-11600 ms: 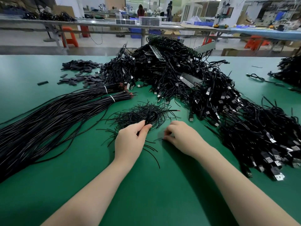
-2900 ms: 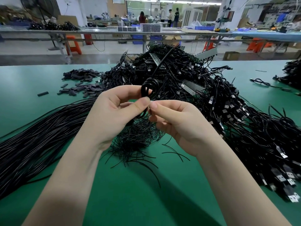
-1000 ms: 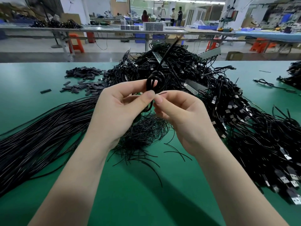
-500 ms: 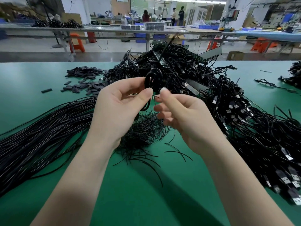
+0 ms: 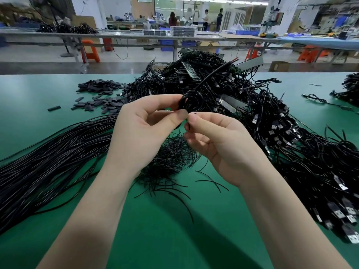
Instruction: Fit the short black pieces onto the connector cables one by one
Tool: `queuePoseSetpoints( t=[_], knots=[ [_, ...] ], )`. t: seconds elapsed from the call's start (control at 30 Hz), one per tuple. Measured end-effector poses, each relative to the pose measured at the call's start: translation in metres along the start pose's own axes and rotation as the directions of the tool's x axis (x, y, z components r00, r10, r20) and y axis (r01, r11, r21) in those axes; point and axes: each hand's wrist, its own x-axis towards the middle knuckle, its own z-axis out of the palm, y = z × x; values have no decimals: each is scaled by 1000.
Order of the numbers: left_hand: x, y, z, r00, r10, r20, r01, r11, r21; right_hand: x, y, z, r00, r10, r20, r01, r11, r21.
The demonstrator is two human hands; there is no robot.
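My left hand (image 5: 141, 133) pinches a small coil of black cable (image 5: 191, 102) between thumb and fingers, lifted above the table. One loose end of the coil sticks up and to the right, showing a red tip (image 5: 234, 60). My right hand (image 5: 219, 146) sits close beside it, thumb and forefinger pinching a thin short black piece (image 5: 189, 122) at the coil's lower edge. Below both hands lies a loose heap of thin short black pieces (image 5: 172, 156) on the green mat.
A long bundle of black cables (image 5: 54, 158) runs along the left. A big tangle of USB connector cables (image 5: 281, 133) fills the middle and right. Flat dark sleeves (image 5: 97, 96) lie scattered far left. Green mat (image 5: 174, 239) lies in front of me.
Over the last second both hands have stayed raised with the coil. My right thumb and forefinger shifted slightly against the coil's lower edge. Much earlier both hands were down at the heap of thin pieces.
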Motion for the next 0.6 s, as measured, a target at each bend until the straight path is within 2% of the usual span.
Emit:
queuePoseSetpoints(
  t=[0.03,0.07,0.1,0.13,0.17,0.2,0.23,0.27,0.3,0.33,0.37,0.43,0.47,0.5,0.53,0.6],
  knots=[
    [0,0,1,1000,-2,-7,2,1000,11,0,4,0,989,-141,-35,134,978,-159],
    [-1,0,3,1000,-11,-23,11,1000,19,1,8,1,938,-343,-50,294,864,-408],
    [-2,-1,6,998,-43,-47,43,999,14,3,14,0,826,-563,3,422,616,-665],
    [-3,-2,8,992,-106,-73,104,994,-18,4,20,0,687,-715,130,477,309,-823],
    [-3,-1,9,977,-197,-82,191,979,-70,4,25,1,554,-789,267,485,45,-873],
    [-3,-2,10,956,-285,-69,276,954,-116,5,29,0,459,-805,376,488,-126,-864],
    [-2,-2,8,940,-337,-46,328,934,-139,6,31,-2,413,-801,434,503,-197,-842],
    [-1,-4,5,937,-349,-31,342,929,-139,8,31,-4,412,-795,445,529,-189,-827],
    [0,-4,3,944,-330,-31,323,937,-131,9,30,-5,449,-795,409,560,-106,-821],
    [1,-4,1,958,-284,-49,277,954,-116,9,28,-6,526,-789,318,572,53,-818],
    [2,-3,0,973,-221,-72,214,973,-89,7,24,-4,640,-746,185,544,269,-795],
    [2,-4,-1,990,-105,-91,103,994,-21,6,19,0,876,-479,-48,359,717,-598],
    [2,-3,-1,994,-69,-87,70,998,0,6,18,1,948,-304,-90,235,865,-444],
    [2,-3,-1,996,-53,-76,53,999,1,6,18,2,985,-151,-80,121,947,-297],
    [2,-3,-2,997,-41,-66,41,999,0,5,17,3,998,-40,-44,32,984,-176],
    [2,-2,-4,998,-10,-55,12,1000,23,5,15,3,996,77,34,-77,997,3]
  ],
)
